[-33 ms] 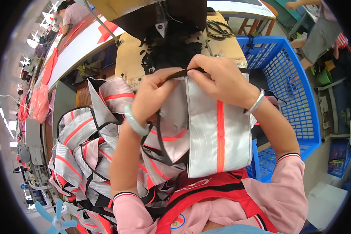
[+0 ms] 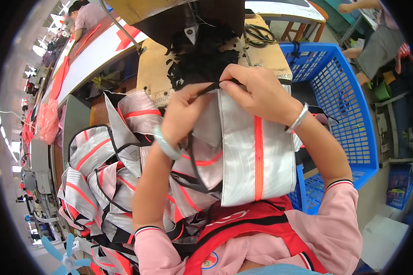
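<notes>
A silvery-grey fabric panel (image 2: 236, 146) with black edging and a bright orange-red zipper (image 2: 259, 158) hangs down in front of me. My right hand (image 2: 254, 89) pinches its top edge between thumb and fingers, at a black strip (image 2: 211, 87). Just to the left, my left hand (image 2: 183, 114) is closed on the same black strip. More of the same grey fabric, with a loose black edging, hangs below my left hand. Beyond both hands, black fabric scraps (image 2: 204, 62) lie beneath a pointed metal machine part (image 2: 190, 33).
A heap of grey pieces with orange-red stripes (image 2: 92, 151) fills the left side. On the right stands a blue plastic basket (image 2: 353, 123). Coiled dark cable (image 2: 259, 35) lies on the wooden machine table (image 2: 153, 64). Two other people are in the background, one far left, one far right.
My left hand and forearm have shifted slightly to the right. The loose black edging beneath has swung a little to the right. My right hand keeps its pinch.
</notes>
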`<state>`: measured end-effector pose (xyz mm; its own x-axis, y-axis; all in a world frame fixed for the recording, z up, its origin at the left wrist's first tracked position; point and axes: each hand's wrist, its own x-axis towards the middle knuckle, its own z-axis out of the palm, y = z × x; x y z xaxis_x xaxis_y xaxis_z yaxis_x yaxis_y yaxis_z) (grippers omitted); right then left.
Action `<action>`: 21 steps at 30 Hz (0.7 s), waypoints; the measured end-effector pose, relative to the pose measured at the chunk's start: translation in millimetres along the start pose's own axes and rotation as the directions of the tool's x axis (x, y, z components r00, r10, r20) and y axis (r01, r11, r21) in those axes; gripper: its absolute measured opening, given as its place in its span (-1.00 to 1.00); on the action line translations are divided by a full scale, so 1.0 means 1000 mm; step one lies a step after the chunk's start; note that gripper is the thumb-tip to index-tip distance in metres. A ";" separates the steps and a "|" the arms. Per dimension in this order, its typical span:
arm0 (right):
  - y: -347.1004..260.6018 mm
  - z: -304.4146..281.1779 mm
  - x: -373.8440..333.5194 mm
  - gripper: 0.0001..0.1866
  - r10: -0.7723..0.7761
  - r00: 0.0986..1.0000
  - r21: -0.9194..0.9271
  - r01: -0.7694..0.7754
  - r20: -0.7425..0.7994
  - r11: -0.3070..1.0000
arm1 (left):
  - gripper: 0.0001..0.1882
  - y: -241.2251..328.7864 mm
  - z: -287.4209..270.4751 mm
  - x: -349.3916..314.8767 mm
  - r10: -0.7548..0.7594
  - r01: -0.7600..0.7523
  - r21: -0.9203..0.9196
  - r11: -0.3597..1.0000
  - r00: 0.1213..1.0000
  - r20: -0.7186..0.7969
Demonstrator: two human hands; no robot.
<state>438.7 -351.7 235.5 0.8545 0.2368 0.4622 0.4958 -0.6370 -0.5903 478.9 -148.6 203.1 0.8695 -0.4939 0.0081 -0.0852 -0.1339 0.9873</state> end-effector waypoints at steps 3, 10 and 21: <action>0.012 0.015 0.010 -0.84 0.020 1.000 0.033 -0.020 0.014 0.999 | -0.79 -0.032 0.010 -0.005 -0.032 0.027 -0.035 0.999 0.983 -0.179; 0.025 0.009 0.035 -0.78 0.150 0.980 0.270 -0.180 0.128 0.946 | -0.74 -0.008 0.001 0.003 0.124 -0.132 -0.019 0.991 0.962 -0.242; 0.031 0.018 0.066 -0.70 0.205 0.979 0.133 -0.203 -0.001 0.970 | -0.67 0.026 -0.064 0.057 0.069 -0.056 0.398 0.916 0.997 -0.020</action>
<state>513.7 -342.8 235.9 0.9379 0.1001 0.3320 0.3278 -0.5685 -0.7546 557.6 -125.0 239.8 0.8711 -0.4847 0.0798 -0.3203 -0.4373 0.8403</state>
